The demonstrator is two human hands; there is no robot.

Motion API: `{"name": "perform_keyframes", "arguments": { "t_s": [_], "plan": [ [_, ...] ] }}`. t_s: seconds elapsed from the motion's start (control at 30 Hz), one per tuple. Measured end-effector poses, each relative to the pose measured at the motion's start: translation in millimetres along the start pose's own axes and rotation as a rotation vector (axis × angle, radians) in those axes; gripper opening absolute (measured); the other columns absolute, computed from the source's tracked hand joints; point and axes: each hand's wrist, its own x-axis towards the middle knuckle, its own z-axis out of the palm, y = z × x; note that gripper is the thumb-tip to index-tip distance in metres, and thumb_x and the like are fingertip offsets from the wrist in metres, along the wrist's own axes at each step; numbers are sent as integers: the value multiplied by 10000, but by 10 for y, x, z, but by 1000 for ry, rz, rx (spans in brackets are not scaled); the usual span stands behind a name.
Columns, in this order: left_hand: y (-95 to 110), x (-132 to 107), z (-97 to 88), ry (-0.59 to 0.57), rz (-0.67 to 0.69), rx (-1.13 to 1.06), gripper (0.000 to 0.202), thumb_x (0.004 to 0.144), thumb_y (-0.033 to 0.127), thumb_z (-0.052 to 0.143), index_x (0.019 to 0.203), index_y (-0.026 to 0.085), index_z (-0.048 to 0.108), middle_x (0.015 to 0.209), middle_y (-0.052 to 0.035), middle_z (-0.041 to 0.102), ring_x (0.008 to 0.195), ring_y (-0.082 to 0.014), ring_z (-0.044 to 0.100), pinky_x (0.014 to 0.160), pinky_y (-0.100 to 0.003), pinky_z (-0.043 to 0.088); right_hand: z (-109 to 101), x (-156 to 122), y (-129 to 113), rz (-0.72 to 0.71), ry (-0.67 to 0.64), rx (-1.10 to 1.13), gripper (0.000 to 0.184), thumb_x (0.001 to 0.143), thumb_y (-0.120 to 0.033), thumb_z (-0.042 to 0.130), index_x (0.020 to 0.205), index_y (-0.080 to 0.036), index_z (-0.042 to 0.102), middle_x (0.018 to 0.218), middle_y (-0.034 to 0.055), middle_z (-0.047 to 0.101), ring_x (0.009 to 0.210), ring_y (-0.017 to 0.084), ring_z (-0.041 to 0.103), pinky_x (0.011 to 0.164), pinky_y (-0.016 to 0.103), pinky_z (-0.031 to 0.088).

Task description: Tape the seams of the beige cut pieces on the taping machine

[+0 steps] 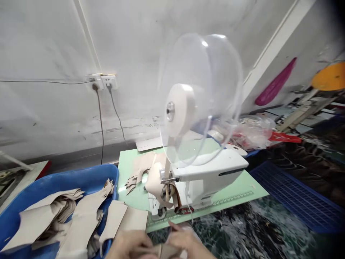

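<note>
At the bottom edge, my left hand (129,244) and my right hand (185,244) are both closed on a beige cut piece of leather-like material (163,251). Most of this piece and the lower parts of both hands fall outside the frame. Just beyond them stands a white sewing-type machine (207,180) on a pale green board (126,158). Another beige piece (154,180) drapes at the machine's working end. Above it, a roll of whitish tape (180,108) hangs between clear round discs (223,72), with a strip running down.
To the left, a blue tub (81,172) contains stacks of beige cut pieces (78,219). More pieces (140,176) lie on the board. A blue perforated tray (296,201), clear plastic bags (256,131) and another machine are at right. Cords hang from wall sockets (109,82).
</note>
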Motion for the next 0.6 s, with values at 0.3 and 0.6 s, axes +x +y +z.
{"name": "perform_keyframes", "arguments": {
  "t_s": [0.3, 0.6],
  "plan": [
    [563, 774, -143, 451, -330, -470, 407, 787, 589, 630, 728, 186, 617, 682, 10, 579, 638, -151, 511, 564, -197, 404, -888, 117, -308, 212, 534, 604, 396, 662, -492, 803, 685, -132, 637, 616, -11, 570, 558, 99, 471, 533, 217, 350],
    [328, 1010, -117, 439, -358, -586, 388, 788, 560, 638, 706, 185, 582, 628, 22, 579, 577, -130, 500, 543, -192, 403, -1014, 426, 111, 203, 661, 584, 472, 611, -445, 811, 989, -182, 709, 985, 90, 731, 947, 308, 650, 872, 438, 516]
  ]
}}
